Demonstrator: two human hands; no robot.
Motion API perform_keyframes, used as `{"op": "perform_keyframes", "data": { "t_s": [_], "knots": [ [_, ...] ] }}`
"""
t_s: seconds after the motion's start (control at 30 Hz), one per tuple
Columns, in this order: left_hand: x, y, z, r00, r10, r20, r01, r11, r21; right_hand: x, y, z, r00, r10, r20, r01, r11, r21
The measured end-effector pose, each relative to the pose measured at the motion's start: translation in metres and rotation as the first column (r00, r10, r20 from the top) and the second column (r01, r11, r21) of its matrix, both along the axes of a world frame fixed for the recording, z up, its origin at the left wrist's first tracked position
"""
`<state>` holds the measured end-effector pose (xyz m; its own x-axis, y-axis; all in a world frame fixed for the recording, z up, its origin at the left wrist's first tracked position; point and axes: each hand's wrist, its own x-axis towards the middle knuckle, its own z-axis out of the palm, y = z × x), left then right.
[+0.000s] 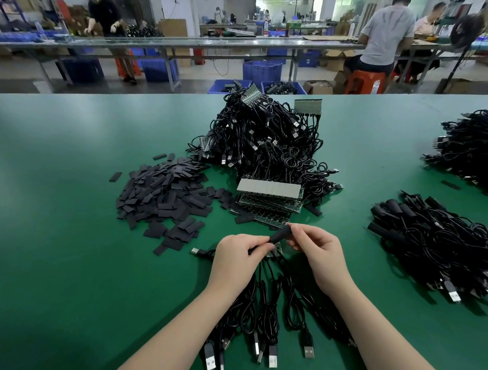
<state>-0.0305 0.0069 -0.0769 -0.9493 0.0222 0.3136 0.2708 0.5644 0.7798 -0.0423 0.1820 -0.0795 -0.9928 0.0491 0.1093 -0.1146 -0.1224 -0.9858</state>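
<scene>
Two forearms are reaching up from the bottom edge, and the hands are meeting just below the centre of the frame over the green table (73, 246). The left hand (238, 254) is curling its fingers round the lower-left end of a black sleeve (278, 235), while the right hand (314, 244) is pinching its upper-right end. The sleeve is lying tilted between both grips, directly above a small green circuit board (277, 249), with black USB cables (265, 303) fanning down towards the bottom.
</scene>
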Motion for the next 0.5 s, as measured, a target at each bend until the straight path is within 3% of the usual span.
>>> {"op": "perform_keyframes", "data": {
  "t_s": [0.27,0.5],
  "knots": [
    [0.0009,0.0015,0.0016,1.000,0.024,0.019,-0.024,1.000,-0.020,0.0025,-0.0033,-0.0017,0.987,-0.124,-0.098,0.136,0.983,0.124],
    [-0.0003,0.0009,-0.0002,0.999,0.037,0.036,-0.037,0.999,-0.011,0.0012,0.0037,0.0038,1.000,-0.029,-0.012,0.029,0.999,0.034]
  ]
}}
